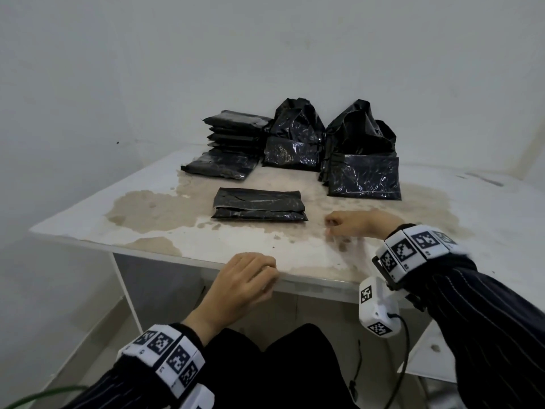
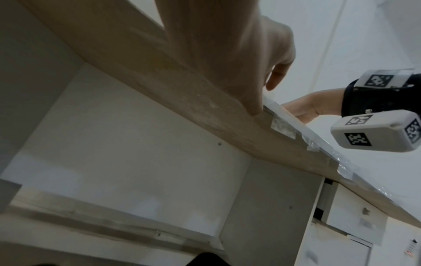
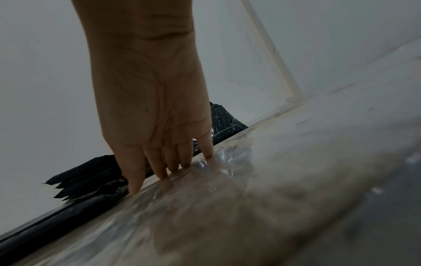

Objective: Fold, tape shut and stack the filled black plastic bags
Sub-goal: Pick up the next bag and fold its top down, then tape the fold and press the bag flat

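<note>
A folded black bag [image 1: 259, 207] lies flat in the middle of the stained table [image 1: 165, 184]. A stack of folded bags [image 1: 233, 134] stands at the back left. Two filled bags with loose tops, one [image 1: 295, 140] at the back middle and one [image 1: 364, 160] at the back right, stand upright. My right hand [image 1: 333, 224] [image 3: 170, 171] sits right of the folded bag, apart from it, fingertips pressing the glossy tabletop. My left hand [image 1: 269, 278] [image 2: 262, 100] rests at the table's front edge, a fingertip touching the edge beside a clear tape piece [image 2: 283, 128]. It holds nothing that I can see.
More clear tape pieces [image 2: 313, 148] hang along the front edge to the right. White walls meet behind the table. A white drawer unit [image 2: 355, 216] stands under the right side. My knees are below the front edge.
</note>
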